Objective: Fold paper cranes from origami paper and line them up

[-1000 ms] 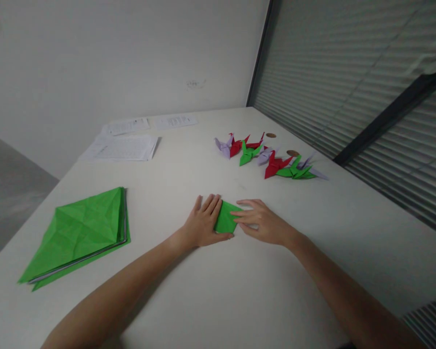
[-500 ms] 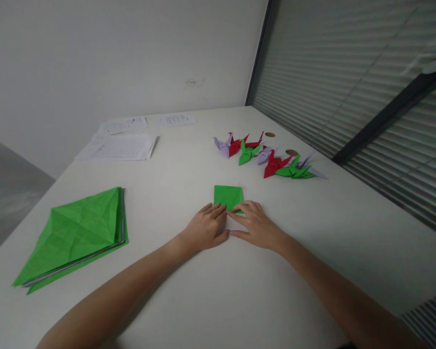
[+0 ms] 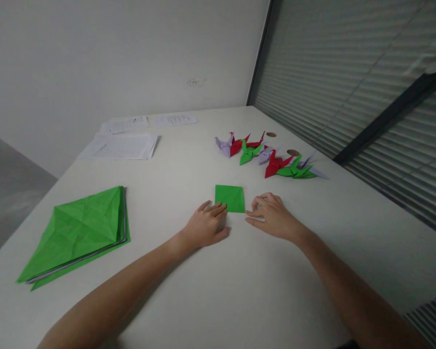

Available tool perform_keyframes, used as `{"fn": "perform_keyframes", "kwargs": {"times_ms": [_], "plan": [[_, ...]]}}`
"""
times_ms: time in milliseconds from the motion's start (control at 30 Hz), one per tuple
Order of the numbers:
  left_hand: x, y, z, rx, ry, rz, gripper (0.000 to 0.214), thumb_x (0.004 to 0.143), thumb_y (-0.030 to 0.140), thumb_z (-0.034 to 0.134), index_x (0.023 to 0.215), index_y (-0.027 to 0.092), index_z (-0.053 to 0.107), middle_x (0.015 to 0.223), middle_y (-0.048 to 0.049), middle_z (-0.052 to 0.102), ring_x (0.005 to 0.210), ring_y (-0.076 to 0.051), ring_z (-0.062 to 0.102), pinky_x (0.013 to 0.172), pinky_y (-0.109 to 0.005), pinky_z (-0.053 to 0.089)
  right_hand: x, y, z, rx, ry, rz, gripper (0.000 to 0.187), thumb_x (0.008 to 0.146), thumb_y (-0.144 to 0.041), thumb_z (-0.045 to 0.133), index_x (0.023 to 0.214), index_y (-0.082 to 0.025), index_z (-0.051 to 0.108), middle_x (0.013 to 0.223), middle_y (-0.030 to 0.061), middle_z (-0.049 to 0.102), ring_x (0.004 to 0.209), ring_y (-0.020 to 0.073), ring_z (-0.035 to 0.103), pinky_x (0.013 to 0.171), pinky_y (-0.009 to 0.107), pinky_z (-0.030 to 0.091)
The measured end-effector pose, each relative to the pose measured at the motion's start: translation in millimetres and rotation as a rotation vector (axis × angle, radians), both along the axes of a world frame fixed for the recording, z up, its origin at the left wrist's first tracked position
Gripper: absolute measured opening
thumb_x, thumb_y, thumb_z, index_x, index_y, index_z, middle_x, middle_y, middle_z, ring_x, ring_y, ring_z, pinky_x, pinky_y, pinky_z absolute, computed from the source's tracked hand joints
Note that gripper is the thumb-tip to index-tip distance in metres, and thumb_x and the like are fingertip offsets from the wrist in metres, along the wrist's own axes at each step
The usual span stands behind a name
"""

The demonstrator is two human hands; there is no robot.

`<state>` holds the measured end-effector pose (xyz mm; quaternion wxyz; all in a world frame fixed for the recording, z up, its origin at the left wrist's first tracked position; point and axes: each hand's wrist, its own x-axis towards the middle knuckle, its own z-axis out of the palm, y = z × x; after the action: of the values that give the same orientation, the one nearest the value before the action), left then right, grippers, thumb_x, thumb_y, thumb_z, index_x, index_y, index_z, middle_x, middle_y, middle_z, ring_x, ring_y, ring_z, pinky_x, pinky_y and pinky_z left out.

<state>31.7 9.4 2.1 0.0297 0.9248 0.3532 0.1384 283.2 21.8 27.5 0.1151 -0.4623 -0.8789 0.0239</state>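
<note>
A small folded green paper square (image 3: 230, 198) lies flat on the white table (image 3: 210, 291). My left hand (image 3: 206, 226) rests flat just below its near left corner, fingertips touching the edge, holding nothing. My right hand (image 3: 272, 216) lies to the right of the square, fingers loosely curled and apart from the paper, nothing in it.
A stack of large creased green sheets (image 3: 78, 232) lies at the left. A row of red, green and lilac paper cranes (image 3: 267, 157) sits behind the square near the blinds. White printed papers (image 3: 121, 144) lie at the far left.
The green paper came out from under my hands and now lies squared and flat. My right hand slid off it to the right; my left hand stays at its near corner.
</note>
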Motion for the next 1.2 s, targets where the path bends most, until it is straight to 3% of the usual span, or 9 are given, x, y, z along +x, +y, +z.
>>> {"fn": "perform_keyframes", "kwargs": {"times_ms": [100,200,300,400,467,533,700,933,1200], "plan": [[-2.9,2.2,2.2,0.014,-0.04,-0.081,0.049,0.095,0.05,0.042,0.123,0.012,0.055,0.126,-0.0159,0.061,0.127,-0.027,0.051,0.112,-0.045,0.036,-5.0,1.1,-0.8,0.082,0.13,-0.032,0.027,0.091,-0.038,0.056,0.08,-0.025,0.077,0.089,0.0079,0.066,0.093,0.0258,0.054,0.086,0.044,0.04],[-4.0,3.8,4.6,0.02,-0.051,-0.123,0.049,0.095,0.053,0.041,0.12,0.014,0.057,0.119,-0.0138,0.062,0.124,-0.026,0.053,0.115,-0.046,0.031,-12.8,-0.7,-5.5,0.114,0.209,0.016,0.028,0.093,-0.038,0.052,0.105,-0.025,0.073,0.111,0.009,0.067,0.106,0.0268,0.054,0.094,0.045,0.038],[-3.6,6.2,1.4,0.032,-0.063,-0.051,0.038,0.097,0.044,0.04,0.103,0.017,0.065,0.114,-0.0124,0.063,0.123,-0.025,0.053,0.115,-0.049,0.031,-17.6,-3.3,-12.0,0.015,0.156,0.144,0.037,0.09,-0.042,0.057,0.122,-0.026,0.065,0.124,0.0091,0.063,0.117,0.0289,0.05,0.099,0.047,0.036],[-3.6,10.5,-5.8,0.018,-0.112,0.047,0.029,0.098,0.032,0.041,0.092,0.017,0.065,0.11,-0.0108,0.064,0.113,-0.022,0.059,0.105,-0.044,0.043,-19.7,-5.2,-15.9,-0.069,0.124,0.177,0.04,0.086,-0.047,0.061,0.12,-0.027,0.066,0.112,0.0091,0.067,0.107,0.0277,0.055,0.094,0.047,0.04],[-4.0,13.0,-9.3,0.001,-0.141,0.06,0.022,0.096,0.027,0.045,0.101,0.017,0.063,0.113,-0.0107,0.063,0.108,-0.021,0.06,0.1,-0.04,0.048,-20.9,-6.1,-16.6,-0.077,0.129,0.167,0.041,0.087,-0.049,0.059,0.12,-0.026,0.066,0.109,0.0093,0.067,0.104,0.0268,0.056,0.092,0.046,0.041],[-4.6,14.2,-10.4,-0.009,-0.145,0.039,0.026,0.095,0.027,0.046,0.117,0.017,0.058,0.122,-0.0115,0.061,0.113,-0.022,0.059,0.102,-0.041,0.046,-22.5,-7.0,-17.6,-0.06,0.133,0.159,0.047,0.089,-0.053,0.055,0.127,-0.026,0.061,0.12,0.0106,0.064,0.112,0.0286,0.053,0.096,0.047,0.04],[-4.3,12.5,-7.8,-0.029,-0.076,0.007,0.05,0.094,0.047,0.047,0.131,0.013,0.049,0.145,-0.0172,0.045,0.135,-0.026,0.042,0.113,-0.045,0.033,-27.9,-7.9,-25.1,-0.084,0.053,0.153,0.068,0.09,-0.061,0.045,0.144,-0.02,0.042,0.149,0.0118,0.043,0.139,0.0345,0.032,0.108,0.055,0.03],[-3.0,11.4,-8.5,-0.038,-0.029,0.046,0.052,0.093,0.051,0.045,0.129,0.014,0.05,0.146,-0.0179,0.044,0.137,-0.027,0.04,0.116,-0.052,0.024,-26.2,-3.4,-22.4,-0.132,0.039,0.094,0.063,0.094,-0.057,0.04,0.143,-0.019,0.044,0.143,0.0124,0.051,0.138,0.0271,0.039,0.115,0.056,0.021],[-5.2,11.3,-7.0,-0.038,-0.051,0.031,0.05,0.094,0.05,0.046,0.129,0.015,0.051,0.145,-0.0173,0.045,0.137,-0.027,0.041,0.115,-0.053,0.025,-7.0,7.1,-14.6,-0.173,0.043,-0.039,0.053,0.093,-0.058,0.041,0.13,-0.024,0.06,0.136,0.0047,0.058,0.14,0.0339,0.033,0.112,0.066,0.019]]}}
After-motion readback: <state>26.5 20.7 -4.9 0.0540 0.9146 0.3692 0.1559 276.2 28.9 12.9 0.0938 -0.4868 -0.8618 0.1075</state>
